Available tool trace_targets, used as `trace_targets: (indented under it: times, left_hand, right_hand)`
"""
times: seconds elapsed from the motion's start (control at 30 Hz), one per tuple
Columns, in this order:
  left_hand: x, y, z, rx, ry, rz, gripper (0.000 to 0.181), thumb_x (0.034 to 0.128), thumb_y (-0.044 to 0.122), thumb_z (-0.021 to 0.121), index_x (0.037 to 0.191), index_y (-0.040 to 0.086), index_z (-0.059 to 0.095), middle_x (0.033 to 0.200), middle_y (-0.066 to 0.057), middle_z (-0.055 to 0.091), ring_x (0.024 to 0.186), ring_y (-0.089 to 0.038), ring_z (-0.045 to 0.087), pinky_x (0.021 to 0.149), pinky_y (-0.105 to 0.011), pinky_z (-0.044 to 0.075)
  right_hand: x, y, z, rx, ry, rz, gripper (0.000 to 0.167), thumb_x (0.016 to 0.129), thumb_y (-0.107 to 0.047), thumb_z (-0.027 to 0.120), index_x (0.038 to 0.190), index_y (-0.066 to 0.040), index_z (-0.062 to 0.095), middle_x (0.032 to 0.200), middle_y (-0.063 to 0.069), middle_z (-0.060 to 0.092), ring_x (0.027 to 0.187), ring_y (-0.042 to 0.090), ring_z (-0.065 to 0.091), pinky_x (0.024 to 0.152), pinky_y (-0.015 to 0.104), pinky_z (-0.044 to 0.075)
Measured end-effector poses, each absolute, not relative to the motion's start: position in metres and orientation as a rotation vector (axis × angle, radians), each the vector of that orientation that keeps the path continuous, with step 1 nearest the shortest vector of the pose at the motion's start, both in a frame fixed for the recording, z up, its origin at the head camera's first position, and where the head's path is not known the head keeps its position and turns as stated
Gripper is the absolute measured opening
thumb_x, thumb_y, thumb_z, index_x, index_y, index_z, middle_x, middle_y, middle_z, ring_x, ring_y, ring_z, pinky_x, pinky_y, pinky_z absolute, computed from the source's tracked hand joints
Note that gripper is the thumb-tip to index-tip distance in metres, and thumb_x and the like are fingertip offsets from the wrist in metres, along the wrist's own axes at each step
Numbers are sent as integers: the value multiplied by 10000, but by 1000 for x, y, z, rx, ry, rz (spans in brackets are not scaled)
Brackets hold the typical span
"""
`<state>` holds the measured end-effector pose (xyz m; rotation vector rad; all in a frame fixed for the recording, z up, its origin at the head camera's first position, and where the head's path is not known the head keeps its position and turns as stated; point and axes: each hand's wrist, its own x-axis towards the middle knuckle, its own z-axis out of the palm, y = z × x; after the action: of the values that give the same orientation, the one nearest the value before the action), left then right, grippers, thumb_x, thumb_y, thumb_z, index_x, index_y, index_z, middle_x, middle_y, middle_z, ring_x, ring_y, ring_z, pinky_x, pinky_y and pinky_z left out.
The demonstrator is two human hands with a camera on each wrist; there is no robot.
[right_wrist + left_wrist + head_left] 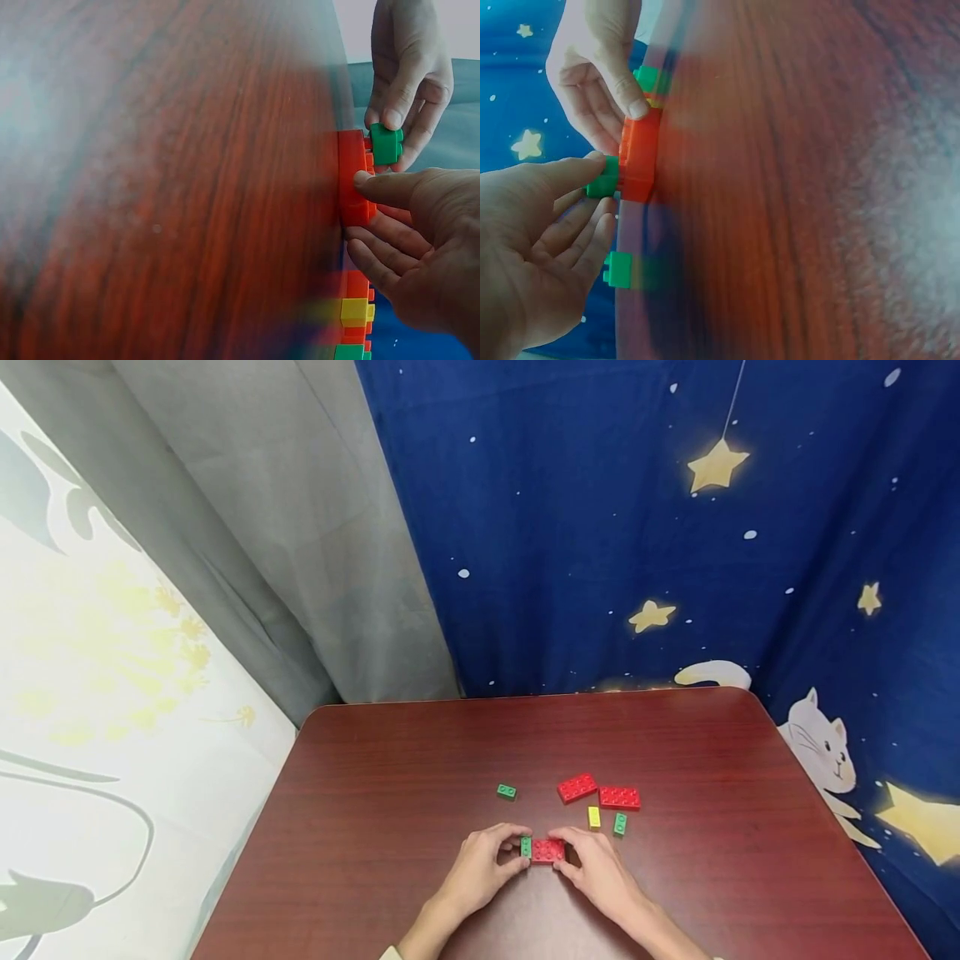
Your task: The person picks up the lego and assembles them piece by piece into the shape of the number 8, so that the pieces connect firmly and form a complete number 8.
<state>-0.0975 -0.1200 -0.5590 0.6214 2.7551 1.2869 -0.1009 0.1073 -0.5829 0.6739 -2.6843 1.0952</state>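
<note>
A red toy building brick [548, 852] lies on the table near its front. My right hand [600, 870] grips that brick by its right end, thumb on the near side and fingers on the far side. Between thumb and fingertips, my left hand [480, 870] pinches a small green brick [386, 144]. The green brick sits at the stud side of the red brick [640, 157], over its left end. Some red studs show beside it in the right wrist view; whether it is fully seated I cannot tell.
Beyond the hands lie two more red bricks [577, 788] [619, 798], a small yellow brick [594, 817] and a green brick [620, 824]. Another green brick [507, 792] lies farther left. The brown table [390, 777] meets curtains at its back edge.
</note>
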Motion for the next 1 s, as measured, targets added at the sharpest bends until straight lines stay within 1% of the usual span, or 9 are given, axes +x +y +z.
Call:
trace_targets:
  times: [0.23,0.4,0.47,0.57,0.77,1.0]
  left_hand:
    - [-97,-119,-560,637,2807,1255,345,883,82,871,1211,104,766,1136,11,762,978,-86,725,843,-276,611]
    - [-98,-118,-561,666,2850,1226,339,875,85,875,1196,107,770,1115,9,768,958,-98,735,829,-287,615]
    - [-98,-118,-561,674,2858,1217,337,874,88,877,1193,107,771,1115,6,770,955,-101,738,825,-289,615]
    - [-99,-118,-561,676,2862,1203,333,877,95,877,1193,106,774,1120,5,772,953,-97,738,823,-285,614]
    - [-100,-118,-559,697,2863,1179,328,872,98,883,1183,85,779,1116,-2,775,940,-85,731,810,-273,611]
    - [-103,-117,-557,689,2862,1123,330,870,110,886,1182,93,781,1110,9,776,940,-57,720,808,-229,595]
  right_hand:
    - [-101,109,-585,671,-2683,1118,382,772,-16,933,1118,-70,782,1065,43,796,1014,199,749,872,413,617]
    - [-102,111,-587,662,-2663,1201,366,778,-8,926,1111,-71,789,1032,38,798,913,150,739,770,348,621]
    - [-103,112,-587,655,-2658,1235,363,779,-8,925,1109,-76,791,1017,32,797,858,129,720,721,313,608]
    - [-104,113,-588,637,-2656,1269,366,773,-19,930,1106,-86,795,1001,17,795,804,116,694,684,285,586]
    - [-106,115,-588,610,-2663,1299,375,757,-51,948,1099,-108,804,1002,-2,801,800,116,701,697,279,587]
    - [-107,116,-590,587,-2681,1328,368,764,-93,952,1101,-125,807,1004,1,808,821,131,725,721,297,602]
